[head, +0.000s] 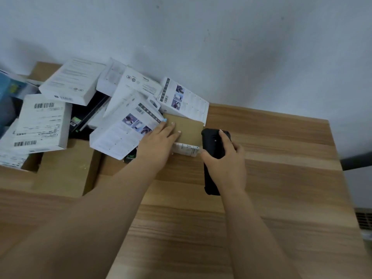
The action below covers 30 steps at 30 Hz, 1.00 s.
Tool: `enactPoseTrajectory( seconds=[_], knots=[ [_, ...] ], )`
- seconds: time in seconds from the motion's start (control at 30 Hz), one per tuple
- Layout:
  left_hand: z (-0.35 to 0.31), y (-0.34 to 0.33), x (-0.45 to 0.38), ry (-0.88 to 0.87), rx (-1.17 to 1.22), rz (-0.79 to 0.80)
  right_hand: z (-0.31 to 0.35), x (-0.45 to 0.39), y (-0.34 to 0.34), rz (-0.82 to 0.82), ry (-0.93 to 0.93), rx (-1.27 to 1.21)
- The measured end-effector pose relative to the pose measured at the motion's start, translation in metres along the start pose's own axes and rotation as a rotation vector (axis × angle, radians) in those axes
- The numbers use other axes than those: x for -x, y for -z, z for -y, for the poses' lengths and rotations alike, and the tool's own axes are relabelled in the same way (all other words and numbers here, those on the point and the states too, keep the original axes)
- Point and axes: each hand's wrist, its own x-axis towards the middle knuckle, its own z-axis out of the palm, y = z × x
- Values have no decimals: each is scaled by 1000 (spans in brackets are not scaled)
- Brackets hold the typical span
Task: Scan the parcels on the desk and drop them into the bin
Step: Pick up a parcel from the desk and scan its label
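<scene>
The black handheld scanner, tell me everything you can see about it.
The black handheld scanner is a long, slim device with rounded corners and a matte shell that looks rubbery or plastic. It points away from the person, over the wooden desk; whether it rests on it cannot be told. The right hand grips its middle, one finger stretched along the top. Its far end sits right beside the brown cardboard parcel that the left hand presses flat, close to that parcel's white label.

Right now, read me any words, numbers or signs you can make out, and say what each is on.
"S-16T", uncertain: dark green-marked item under the white boxes.
Barcodes, digits unreadable: white labelled box.
Round certification marks, print blurred: white box.
Label on the brown parcel: too blurred.
</scene>
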Motion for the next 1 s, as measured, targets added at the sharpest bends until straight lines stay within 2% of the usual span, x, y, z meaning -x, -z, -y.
enactPoseTrajectory(
  seconds=[0.23, 0.5, 0.67, 0.9, 1.0],
  knots=[
    [-24, -6, 2, 36, 101, -13, -11, -2, 19, 2, 13, 2],
    [-99, -19, 68, 163, -37, -11, -27, 14, 58, -10, 3, -6],
    [-132, -29, 94, 267, 36, 74, -36, 25, 78, -1, 6, -26],
    [-133, -21, 96, 332, 86, 191, -45, 37, 84, 17, -2, -39],
    [-132, -12, 99, 380, 267, 225, -43, 41, 84, 36, 4, -38]
  ],
)
